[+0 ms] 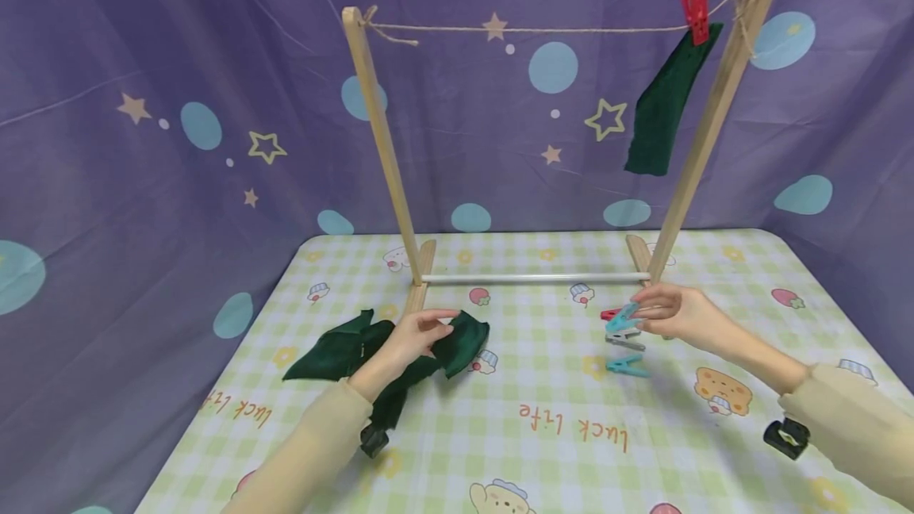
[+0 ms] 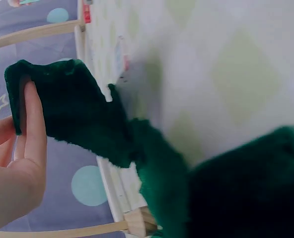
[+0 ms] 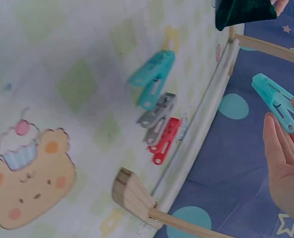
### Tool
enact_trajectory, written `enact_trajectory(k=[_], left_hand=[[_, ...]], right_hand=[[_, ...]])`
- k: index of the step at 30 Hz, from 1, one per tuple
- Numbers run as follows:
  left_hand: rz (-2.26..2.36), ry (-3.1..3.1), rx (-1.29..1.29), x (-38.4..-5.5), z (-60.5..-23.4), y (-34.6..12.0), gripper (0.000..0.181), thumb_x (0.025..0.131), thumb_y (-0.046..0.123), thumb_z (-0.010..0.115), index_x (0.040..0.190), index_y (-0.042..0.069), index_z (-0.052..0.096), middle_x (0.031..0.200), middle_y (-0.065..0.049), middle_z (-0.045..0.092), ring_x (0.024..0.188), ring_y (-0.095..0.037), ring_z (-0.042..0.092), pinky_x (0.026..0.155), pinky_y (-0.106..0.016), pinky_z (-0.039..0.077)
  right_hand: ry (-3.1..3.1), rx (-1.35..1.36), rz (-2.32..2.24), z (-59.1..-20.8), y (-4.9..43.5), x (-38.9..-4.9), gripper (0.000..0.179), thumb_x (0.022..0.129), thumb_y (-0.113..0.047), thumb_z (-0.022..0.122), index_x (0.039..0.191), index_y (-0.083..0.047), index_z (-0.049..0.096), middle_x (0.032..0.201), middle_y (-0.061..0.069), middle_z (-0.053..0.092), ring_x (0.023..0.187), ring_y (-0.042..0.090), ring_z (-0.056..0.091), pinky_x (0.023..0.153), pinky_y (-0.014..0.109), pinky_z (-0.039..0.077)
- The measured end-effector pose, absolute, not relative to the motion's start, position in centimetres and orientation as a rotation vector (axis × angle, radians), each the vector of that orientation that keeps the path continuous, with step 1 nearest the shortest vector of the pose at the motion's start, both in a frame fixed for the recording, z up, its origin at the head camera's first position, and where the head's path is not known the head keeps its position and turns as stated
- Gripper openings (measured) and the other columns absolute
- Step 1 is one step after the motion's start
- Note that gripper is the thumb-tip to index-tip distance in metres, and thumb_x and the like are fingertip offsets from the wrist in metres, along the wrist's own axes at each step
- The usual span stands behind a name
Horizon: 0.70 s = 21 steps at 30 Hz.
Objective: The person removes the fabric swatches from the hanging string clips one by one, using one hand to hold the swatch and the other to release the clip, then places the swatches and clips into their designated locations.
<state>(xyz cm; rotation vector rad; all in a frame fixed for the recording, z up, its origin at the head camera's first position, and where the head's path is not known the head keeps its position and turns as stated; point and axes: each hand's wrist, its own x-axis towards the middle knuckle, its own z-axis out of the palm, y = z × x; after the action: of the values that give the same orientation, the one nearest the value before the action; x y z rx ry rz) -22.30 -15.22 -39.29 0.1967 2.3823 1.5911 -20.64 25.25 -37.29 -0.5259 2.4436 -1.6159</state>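
Observation:
My left hand (image 1: 414, 337) pinches one end of a dark green cloth piece (image 1: 462, 343), lifting it off the table; in the left wrist view the cloth (image 2: 77, 106) droops from the fingers. More green cloth (image 1: 343, 351) lies bunched beside and under that wrist. My right hand (image 1: 678, 314) holds a teal clothespin (image 3: 275, 101) between thumb and fingers, raised above the table. Below it lie another teal clothespin (image 1: 627, 366), a grey clothespin (image 3: 158, 116) and a red clothespin (image 3: 165, 141). A green cloth (image 1: 664, 113) hangs from the twine, clipped by a red clothespin (image 1: 695, 13).
A wooden frame has a left post (image 1: 382, 133), a right post (image 1: 714, 117), twine (image 1: 528, 28) strung between their tops and a white bar (image 1: 535, 278) near the table. The checkered tablecloth (image 1: 543, 466) lies beneath. A patterned purple curtain (image 1: 443, 141) stands behind.

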Motion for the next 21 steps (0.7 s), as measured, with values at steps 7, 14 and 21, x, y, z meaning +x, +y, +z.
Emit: enact_trajectory(k=[7,14,21], left_hand=[[1.584,2.379,0.184,-21.0,-40.6,-16.1,0.032,0.086,0.013,0.058,0.116,0.005,0.058,0.109,-0.015,0.06,0.09,-0.016,0.053,0.056,-0.03,0.049],[1.567,2.379,0.158,-20.0,-41.3,-16.8,0.032,0.085,0.011,0.058,0.116,0.003,0.057,0.102,-0.015,0.062,0.073,-0.012,0.051,0.051,-0.027,0.048],[1.586,2.317,0.117,-19.3,-41.9,-17.5,0.037,0.086,0.01,0.057,0.121,-0.002,0.052,0.097,-0.013,0.061,0.05,-0.009,0.035,0.052,-0.03,0.051]], right_hand=[[2.361,-0.517,-1.634,-38.7,25.5,-20.2,0.039,0.08,-0.001,0.061,0.112,0.015,0.045,0.106,0.033,0.054,0.086,0.0,0.059,0.072,0.023,0.051],[2.341,-0.549,-1.642,-40.1,25.7,-19.6,0.038,0.08,-0.001,0.061,0.11,0.016,0.045,0.104,0.031,0.056,0.088,0.002,0.059,0.072,0.022,0.051],[2.311,-0.51,-1.631,-41.1,25.5,-19.1,0.038,0.08,-0.002,0.062,0.109,0.017,0.046,0.107,0.033,0.053,0.088,0.003,0.06,0.073,0.023,0.051]])
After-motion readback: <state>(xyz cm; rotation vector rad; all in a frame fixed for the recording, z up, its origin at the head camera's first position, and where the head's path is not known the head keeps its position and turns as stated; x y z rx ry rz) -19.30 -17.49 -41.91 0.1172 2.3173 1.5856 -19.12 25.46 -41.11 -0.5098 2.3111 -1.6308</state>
